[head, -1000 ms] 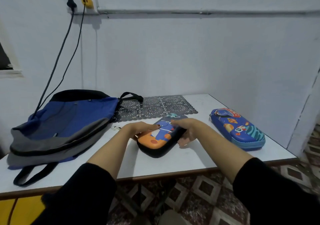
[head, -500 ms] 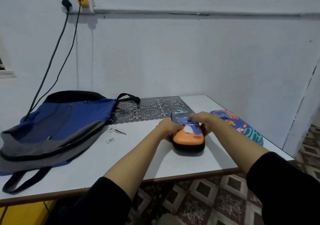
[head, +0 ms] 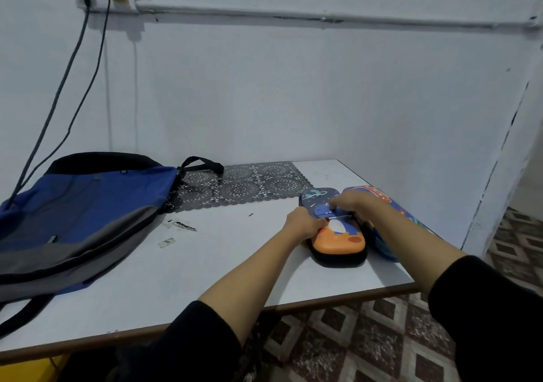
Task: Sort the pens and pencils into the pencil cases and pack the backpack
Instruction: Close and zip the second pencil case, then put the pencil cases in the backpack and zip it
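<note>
An orange and dark blue pencil case (head: 339,242) lies closed on the white table (head: 205,264), right beside a blue pencil case (head: 390,205) with a planet print. My left hand (head: 304,223) grips the orange case's left edge. My right hand (head: 354,202) lies curled over its top, across to its right side, and partly hides the blue case. A blue and grey backpack (head: 79,217) lies flat at the table's left. No pens or pencils show.
A dark lace mat (head: 241,186) lies at the back of the table. Small scraps (head: 183,225) lie near the backpack. Two cables (head: 67,87) hang from a wall socket down behind the backpack. The table's right edge runs close to the blue case.
Both hands have slid the orange case from the table's middle to the right, turning it until it lies against the blue case.
</note>
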